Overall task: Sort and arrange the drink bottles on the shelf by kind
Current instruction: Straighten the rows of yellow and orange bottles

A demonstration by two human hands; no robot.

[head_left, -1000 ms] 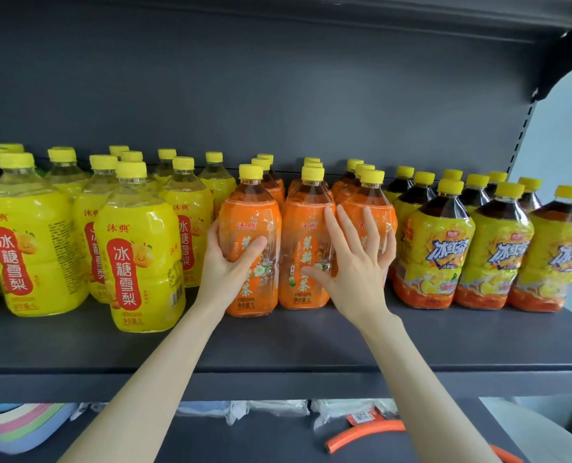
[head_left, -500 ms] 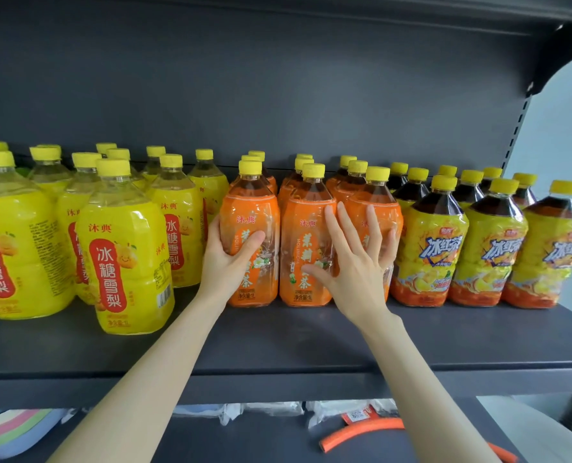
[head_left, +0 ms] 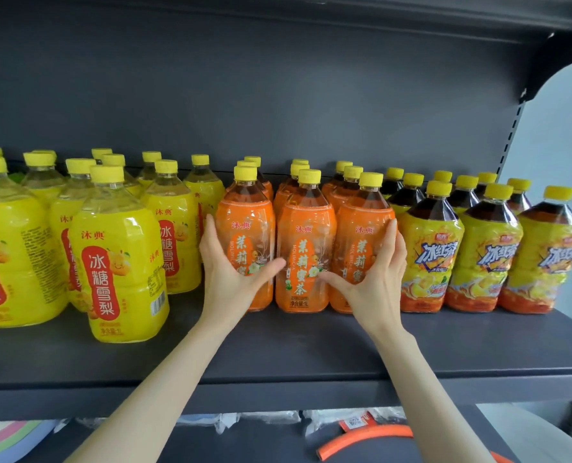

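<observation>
Orange-label bottles (head_left: 306,252) sit mid-shelf, three across the front with more queued behind. Yellow pear-drink bottles (head_left: 177,242) are to their left and dark iced-tea bottles (head_left: 431,259) to their right, all on the same shelf (head_left: 278,355).

Your left hand (head_left: 231,275) lies on the outer left flank of the left orange bottle, fingers straight up, thumb splayed across the label. Your right hand (head_left: 374,279) mirrors it on the outer right flank of the right one, fingers straight, thumb reaching toward the middle bottle. Neither hand wraps or lifts anything; both are spread and pressing inward.

Step in hand, I'd judge: squeezing the orange front row together and squaring it up as one block. The three look touching or nearly so. The right one sits just beside the first iced-tea bottle.

Sorting by kind looks mostly done; the three groups read clean. Loose end: one yellow bottle (head_left: 117,262) stands forward of its group, nearer the shelf edge, and that group's rows look ragged.

Next move likely calls for letting go here, then pushing that stray bottle back into line. Push low on the body: these are tall and could tip into neighbours.
</observation>
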